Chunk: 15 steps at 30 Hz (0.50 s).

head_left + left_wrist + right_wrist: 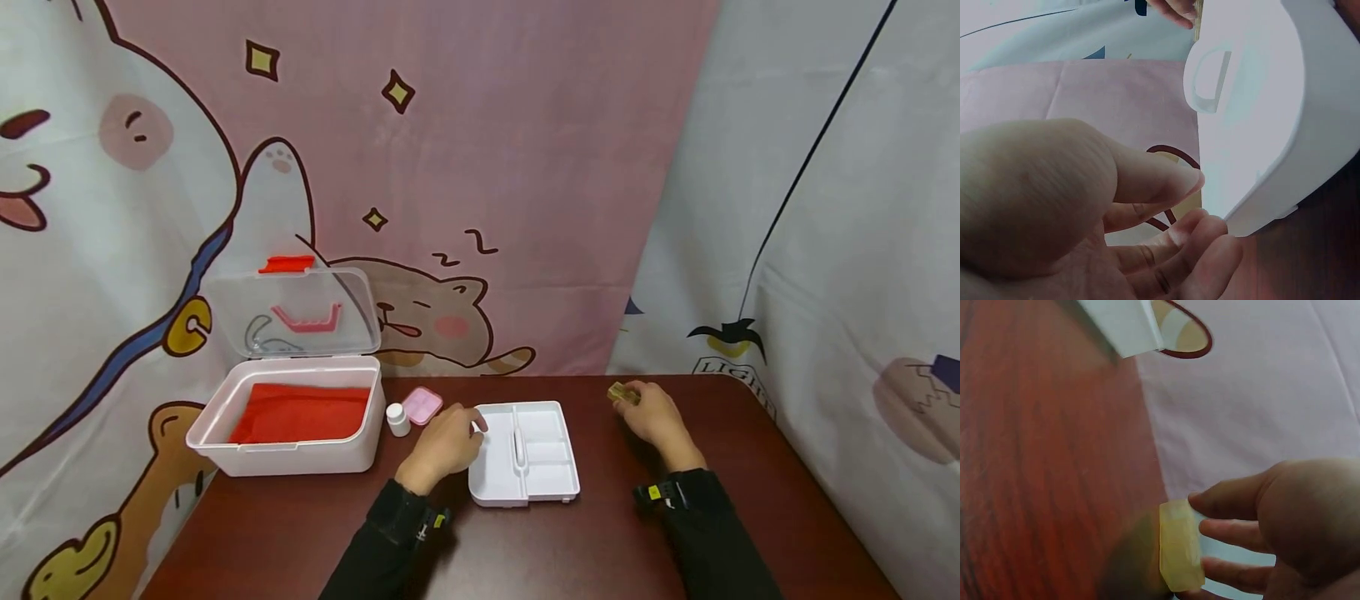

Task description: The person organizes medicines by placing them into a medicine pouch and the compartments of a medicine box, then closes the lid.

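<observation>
A white compartment box (551, 483) lies on the table in the middle of the head view. My left hand (447, 442) is at its left side, fingers loosely bent, with the fingertips (1216, 228) right at the box's corner in the left wrist view. Over at the right, near the table's back edge, my right hand (656, 415) pinches a small yellow translucent case (1180, 547) between thumb and fingers. Behind my left hand are a white capped bottle (398, 420) and a small pink case (423, 405).
A white storage bin (300, 458) with its clear lid (352, 296) raised stands at the left, a red cloth (300, 412) inside. The brown table (540, 554) meets a printed curtain (540, 208) at the back and the right.
</observation>
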Available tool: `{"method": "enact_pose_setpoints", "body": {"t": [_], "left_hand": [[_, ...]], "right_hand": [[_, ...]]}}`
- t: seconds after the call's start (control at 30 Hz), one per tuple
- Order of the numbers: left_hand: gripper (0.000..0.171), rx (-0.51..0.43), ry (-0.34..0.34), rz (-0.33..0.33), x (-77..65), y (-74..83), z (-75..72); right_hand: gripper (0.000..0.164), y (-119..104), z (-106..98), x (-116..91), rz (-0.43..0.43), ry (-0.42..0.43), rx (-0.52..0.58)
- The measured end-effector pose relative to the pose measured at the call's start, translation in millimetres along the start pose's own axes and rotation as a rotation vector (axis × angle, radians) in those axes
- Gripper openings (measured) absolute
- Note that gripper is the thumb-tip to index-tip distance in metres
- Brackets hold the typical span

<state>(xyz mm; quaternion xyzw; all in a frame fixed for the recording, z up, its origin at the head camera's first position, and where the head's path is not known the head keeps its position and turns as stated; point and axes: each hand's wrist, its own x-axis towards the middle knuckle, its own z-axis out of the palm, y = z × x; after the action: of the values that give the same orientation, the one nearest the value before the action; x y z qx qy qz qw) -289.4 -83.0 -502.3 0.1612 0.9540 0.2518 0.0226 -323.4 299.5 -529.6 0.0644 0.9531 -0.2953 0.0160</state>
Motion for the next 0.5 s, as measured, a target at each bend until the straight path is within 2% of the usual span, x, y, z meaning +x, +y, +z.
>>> {"method": "enact_pose_setpoints", "body": {"t": [0.3,0.43,0.5], "left_hand": [[0.011,0.015,0.004,-0.006,0.8,0.6,-1.5],[0.01,0.02,0.004,-0.01,1.0,-1.8,-0.3],[0.01,0.019,0.001,-0.014,1.2,-2.5,0.3]], "right_hand": [[0.032,0,-1,-1,0.046,0.038,-0.037],[0.038,-11,-5,-7,-0.005,0.024,-0.008],[0.041,-23,-8,-13,-0.064,0.023,0.031]]}}
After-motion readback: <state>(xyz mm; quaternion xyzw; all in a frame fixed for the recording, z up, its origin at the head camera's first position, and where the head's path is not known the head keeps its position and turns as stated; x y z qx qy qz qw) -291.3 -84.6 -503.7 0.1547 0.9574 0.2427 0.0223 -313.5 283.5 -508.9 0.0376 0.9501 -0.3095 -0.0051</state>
